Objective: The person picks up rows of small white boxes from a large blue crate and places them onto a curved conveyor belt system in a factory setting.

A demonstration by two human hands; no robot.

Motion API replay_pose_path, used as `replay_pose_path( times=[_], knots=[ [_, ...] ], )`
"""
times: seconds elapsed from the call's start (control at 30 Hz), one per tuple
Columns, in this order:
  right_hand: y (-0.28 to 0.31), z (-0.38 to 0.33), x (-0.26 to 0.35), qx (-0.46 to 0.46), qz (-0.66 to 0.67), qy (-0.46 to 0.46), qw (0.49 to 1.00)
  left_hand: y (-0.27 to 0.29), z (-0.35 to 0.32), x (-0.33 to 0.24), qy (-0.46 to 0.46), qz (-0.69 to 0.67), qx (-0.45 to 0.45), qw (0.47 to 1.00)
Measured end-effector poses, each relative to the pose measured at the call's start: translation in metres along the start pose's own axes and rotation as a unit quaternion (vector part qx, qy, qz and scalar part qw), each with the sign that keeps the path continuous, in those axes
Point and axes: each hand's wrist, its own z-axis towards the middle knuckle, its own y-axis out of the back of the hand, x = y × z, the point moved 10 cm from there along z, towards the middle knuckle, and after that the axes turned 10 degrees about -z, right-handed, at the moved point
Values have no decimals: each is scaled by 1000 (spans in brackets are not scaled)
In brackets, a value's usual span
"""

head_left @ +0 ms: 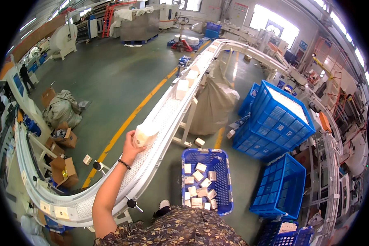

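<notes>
My left hand (130, 148), a dark bead bracelet at its wrist, is closed round the left end of a white, block-shaped packet (146, 134) above the white conveyor (163, 116). Whether the packet still rests on the belt I cannot tell. Farther up the same conveyor stand more pale packets (182, 89) in a line. Round the bend at lower left lie a few others (61, 212). My right hand is out of the picture.
A blue basket (228, 180) with several small packets stands right of the conveyor, close to my body. Blue crates (270, 123) are stacked farther right, beside a large beige sack (211, 104). Loose packets (199, 142) and open cardboard boxes (65, 171) lie on the floor.
</notes>
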Motion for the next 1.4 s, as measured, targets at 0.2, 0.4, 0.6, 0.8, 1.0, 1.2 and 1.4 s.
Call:
replay_pose_path(
  times=[0.2, 0.4, 0.6, 0.8, 1.0, 1.2, 1.4],
  knots=[
    [16, -21, -18, 13, -27, -21, 999, 11, -64, -31, 91, 461, 74, 880],
    [98, -45, 79, -25, -67, 55, 996, -21, -69, -57, 144, 678, 131, 708],
    [95, -24, 110, -23, -29, 96, 995, -11, -20, 12, 53, 560, 10, 827],
    [20, 24, -2, -44, -27, 54, 997, -10, -21, 27, 94, 544, 42, 833],
    [12, 32, -1, -17, -17, 34, 999, -41, -25, -49, 140, 680, 118, 710],
    [37, 19, -54, -31, -35, 25, 999, -69, 45, 5, -27, 502, 45, 863],
    [88, 2, 83, -51, -12, 49, 997, -9, 25, 20, 174, 569, -39, 803]
  ],
)
